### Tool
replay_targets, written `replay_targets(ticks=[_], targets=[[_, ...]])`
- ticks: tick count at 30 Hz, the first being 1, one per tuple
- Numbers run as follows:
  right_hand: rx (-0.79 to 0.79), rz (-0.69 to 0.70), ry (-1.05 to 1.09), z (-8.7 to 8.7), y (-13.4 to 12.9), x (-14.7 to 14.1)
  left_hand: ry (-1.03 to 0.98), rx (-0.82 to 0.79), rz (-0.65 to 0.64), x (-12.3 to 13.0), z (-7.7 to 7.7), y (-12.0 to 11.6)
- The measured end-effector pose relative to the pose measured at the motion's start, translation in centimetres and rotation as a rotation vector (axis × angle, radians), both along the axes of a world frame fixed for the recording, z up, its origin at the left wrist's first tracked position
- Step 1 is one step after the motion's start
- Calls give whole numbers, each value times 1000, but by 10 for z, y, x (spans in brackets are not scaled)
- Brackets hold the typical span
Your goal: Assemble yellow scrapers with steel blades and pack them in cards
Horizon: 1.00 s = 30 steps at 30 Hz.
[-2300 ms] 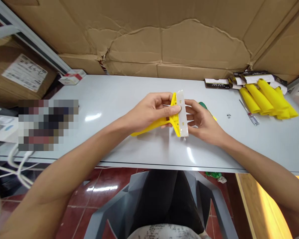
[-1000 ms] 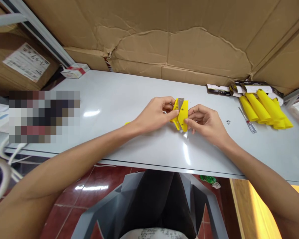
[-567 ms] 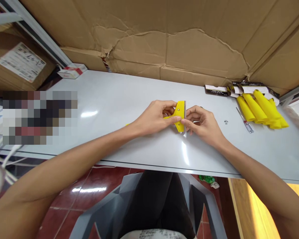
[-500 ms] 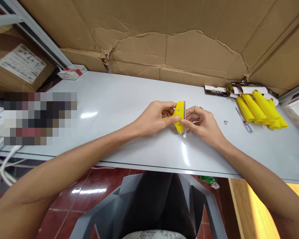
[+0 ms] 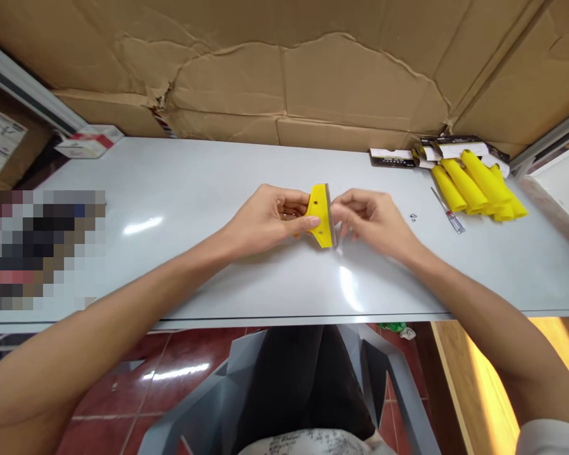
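Observation:
My left hand [image 5: 275, 218] grips a yellow scraper [image 5: 321, 212], its thumb across the face and its fingers behind. A dark metal blade edge runs along the scraper's right side. Two small round spots show on the face: the upper one looks dark, the lower one silvery. Just right of the blade, my right hand [image 5: 372, 218] has thumb and fingertips pinched together, slightly blurred. Whatever those fingertips hold, if anything, is too small to make out. Several tiny metal parts [image 5: 413, 217] lie on the table to the right, near a screwdriver [image 5: 448, 210] with a clear handle.
Several yellow tube-like pieces [image 5: 477, 183] lie at the back right, before black and white boxes [image 5: 391, 157]. A small red and white box [image 5: 90, 141] sits at the back left. Cardboard [image 5: 246, 82] stands behind the white table [image 5: 208, 183]. A blurred-out patch covers the left.
My right fingers have come off the scraper's lower face and now sit just right of its blade. My left hand keeps its hold. The whole view has shifted slightly.

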State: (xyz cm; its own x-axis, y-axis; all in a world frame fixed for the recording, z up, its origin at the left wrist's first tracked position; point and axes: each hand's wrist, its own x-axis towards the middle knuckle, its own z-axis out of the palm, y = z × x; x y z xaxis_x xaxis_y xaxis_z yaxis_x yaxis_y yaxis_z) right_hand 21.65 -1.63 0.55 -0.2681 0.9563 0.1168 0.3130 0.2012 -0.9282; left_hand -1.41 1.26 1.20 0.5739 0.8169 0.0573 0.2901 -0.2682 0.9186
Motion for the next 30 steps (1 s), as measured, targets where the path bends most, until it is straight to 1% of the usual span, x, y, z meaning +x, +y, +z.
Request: replay_targets(ticks=[1,2,3,4,6,7,8,9,11,13,14,16,19,21,23,25,26,27,28,30], targets=[[50,-58,-13,9,3,9,15,-5,7,0,0,0],[138,-169,-44,19,5,22,31,-16,12,0,0,0],[201,-283,-120,30,8,37,47,-30,16,1,1,0],[240,-381,-230,41,10,54,63,-45,19,1,1,-1],[183,-468,-574,59,13,91,84,-74,20,3,0,-2],[92,-462,-744,64,15,107,92,-88,19,4,-1,-3],[-37,-442,-855,67,18,121,95,-103,18,5,-1,-3],[-164,-386,-885,67,20,132,93,-117,19,5,-2,-4],[-334,-230,-937,61,25,143,81,-148,30,7,-3,-5],[-379,-128,-1006,51,30,140,69,-176,62,8,-4,-5],[-372,-110,-1035,46,32,136,68,-185,82,9,-4,-5],[-343,-121,-1056,40,34,125,70,-190,108,10,-4,-5],[-300,-151,-1069,35,35,114,67,-186,94,11,-3,-6],[-184,-191,-1050,34,34,110,55,-192,74,11,-2,-6],[-9,-267,-984,35,32,104,38,-196,58,10,-3,-7],[133,-314,-788,35,27,92,17,-197,39,10,-3,-7],[166,-299,-650,35,24,84,3,-197,31,9,-4,-8],[174,-256,-488,35,20,74,-13,-196,21,9,-4,-8],[168,-201,-327,33,16,64,-31,-192,6,9,-3,-9],[122,-82,-84,28,8,43,-67,-167,-22,8,-2,-11]])
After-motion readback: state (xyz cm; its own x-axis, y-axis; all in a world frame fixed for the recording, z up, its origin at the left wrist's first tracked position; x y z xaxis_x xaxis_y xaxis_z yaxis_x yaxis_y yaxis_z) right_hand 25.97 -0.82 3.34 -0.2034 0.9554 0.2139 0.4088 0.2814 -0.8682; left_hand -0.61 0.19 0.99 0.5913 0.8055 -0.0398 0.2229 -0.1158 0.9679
